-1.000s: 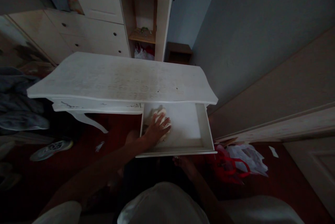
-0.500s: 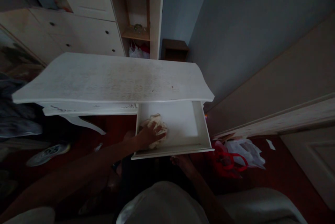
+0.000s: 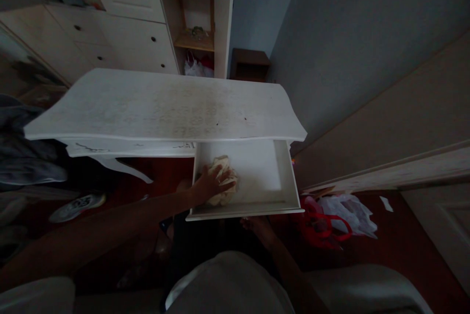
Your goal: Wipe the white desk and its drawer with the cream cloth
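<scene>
A crumpled cream cloth (image 3: 222,196) lies in the left part of a pulled-out white drawer (image 3: 257,162). Spread over this cloth, my left hand (image 3: 211,185) presses it against the drawer's floor and left side, with fingers bent around its folds. My right hand (image 3: 259,228) is just below the drawer's front edge, close to its middle. Its fingertips are dim and partly covered by that edge, so whether they grip anything cannot be made out. The drawer belongs to a white table (image 3: 165,103) with dark smudges on its top.
Beyond the table stand a white cabinet (image 3: 128,35) with dark knobs and a small brown box shelf (image 3: 251,61). Right of the drawer, a red bag (image 3: 319,226) and a white plastic bag (image 3: 352,213) rest on the floor. A shoe (image 3: 77,207) lies at left.
My left hand and the cloth have shifted slightly toward the back of the drawer. My right hand stays under the front edge. The whole view has moved a little.
</scene>
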Demonstrator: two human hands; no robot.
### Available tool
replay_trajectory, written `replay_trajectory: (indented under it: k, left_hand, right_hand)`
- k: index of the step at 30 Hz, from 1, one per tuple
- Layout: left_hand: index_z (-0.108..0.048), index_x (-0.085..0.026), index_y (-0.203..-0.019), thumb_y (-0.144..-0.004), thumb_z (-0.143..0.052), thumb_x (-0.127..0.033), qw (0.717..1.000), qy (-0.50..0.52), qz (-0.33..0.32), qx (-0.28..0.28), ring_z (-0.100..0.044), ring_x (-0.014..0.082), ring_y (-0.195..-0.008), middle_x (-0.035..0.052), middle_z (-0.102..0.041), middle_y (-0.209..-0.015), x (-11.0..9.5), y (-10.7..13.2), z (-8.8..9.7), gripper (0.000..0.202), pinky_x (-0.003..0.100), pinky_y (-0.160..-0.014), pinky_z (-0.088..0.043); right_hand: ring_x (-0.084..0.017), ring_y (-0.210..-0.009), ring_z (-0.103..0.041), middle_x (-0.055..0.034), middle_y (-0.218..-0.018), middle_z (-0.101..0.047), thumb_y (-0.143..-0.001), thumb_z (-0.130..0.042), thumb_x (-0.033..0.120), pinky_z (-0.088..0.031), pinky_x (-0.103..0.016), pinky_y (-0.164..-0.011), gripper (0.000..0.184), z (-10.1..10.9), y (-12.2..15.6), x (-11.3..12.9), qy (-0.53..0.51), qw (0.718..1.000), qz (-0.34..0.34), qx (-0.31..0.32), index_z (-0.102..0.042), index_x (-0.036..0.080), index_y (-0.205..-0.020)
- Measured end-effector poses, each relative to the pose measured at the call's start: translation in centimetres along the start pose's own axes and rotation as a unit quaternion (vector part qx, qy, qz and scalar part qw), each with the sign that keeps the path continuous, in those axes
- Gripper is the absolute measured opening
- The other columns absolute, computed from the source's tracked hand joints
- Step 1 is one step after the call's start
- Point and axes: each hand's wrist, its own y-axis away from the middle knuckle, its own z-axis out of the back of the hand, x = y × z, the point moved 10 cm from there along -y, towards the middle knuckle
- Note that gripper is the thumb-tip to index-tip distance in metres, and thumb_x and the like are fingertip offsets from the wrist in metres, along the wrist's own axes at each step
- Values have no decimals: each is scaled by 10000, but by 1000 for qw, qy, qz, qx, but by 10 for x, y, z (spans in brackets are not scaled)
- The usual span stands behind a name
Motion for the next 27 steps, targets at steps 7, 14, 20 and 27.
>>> replay_trajectory:
  k: [7,14,20,27]
  left_hand:
    - [-201,-353,-1507,-666,-665,-96,993,89,-3,78,-208,497,-1360,160,-284,-1511,4,-5,-4,995,583,-786,-505]
    - [-178,-255,-1519,-578,-745,-259,983,166,38,71,-215,502,-1322,192,-292,-1481,7,-40,2,1098,536,-822,-497]
    - [-285,-264,-1471,-588,-735,-322,987,158,7,1,-257,467,-1294,163,-315,-1470,-19,-99,23,993,586,-873,-432]
    - [-468,-254,-1341,-639,-708,-323,985,167,20,-47,-252,447,-1292,151,-365,-1425,-62,-168,50,745,586,-887,-375]
  right_hand:
    - [-190,-648,-630,-85,-741,-695,-511,-844,509,-448,-317,-623,475,4,-7,-6,13,1000,3,4,-698,142,-776]
    - [-181,-650,-635,-83,-748,-702,-490,-853,509,-460,-312,-646,511,0,2,2,5,1000,-1,-11,-703,134,-804]
    - [-191,-687,-649,-89,-784,-706,-499,-844,512,-475,-312,-656,537,-5,3,7,6,1000,5,-6,-701,131,-849]
    - [-171,-645,-637,-82,-747,-705,-537,-836,451,-472,-296,-641,455,-5,1,3,-10,1000,4,7,-695,120,-816]
